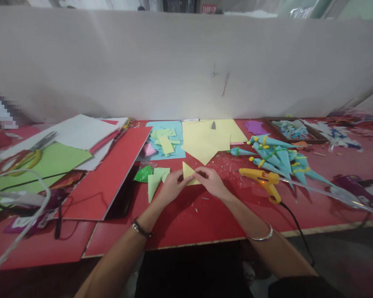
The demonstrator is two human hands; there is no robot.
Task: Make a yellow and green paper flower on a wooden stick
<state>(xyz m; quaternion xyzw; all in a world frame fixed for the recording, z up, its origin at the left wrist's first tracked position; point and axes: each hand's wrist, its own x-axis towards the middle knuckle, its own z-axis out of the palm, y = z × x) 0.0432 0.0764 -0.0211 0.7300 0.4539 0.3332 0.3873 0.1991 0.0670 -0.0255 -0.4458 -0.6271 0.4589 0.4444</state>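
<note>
Over the middle of the red table [189, 223], a small piece of yellow paper [188, 169] is pinched between both hands. My left hand [174, 184] grips its left side, and my right hand [210, 180] has its right side, with the fingertips of the two hands nearly meeting. Pieces of folded light green paper [154, 183] lie just left of my left hand. Behind the hands is a large yellow sheet [205, 142]. A yellow glue gun [264, 178] rests to the right of my right hand.
Blue paper cones [275, 157] are piled at the right, before a brown tray [317, 138]. Green strips [166, 145] lie on a blue sheet [152, 124]. At the left are a red board [112, 174], scissors [31, 159] and a white cable [18, 240]. A grey partition [143, 66] stands behind.
</note>
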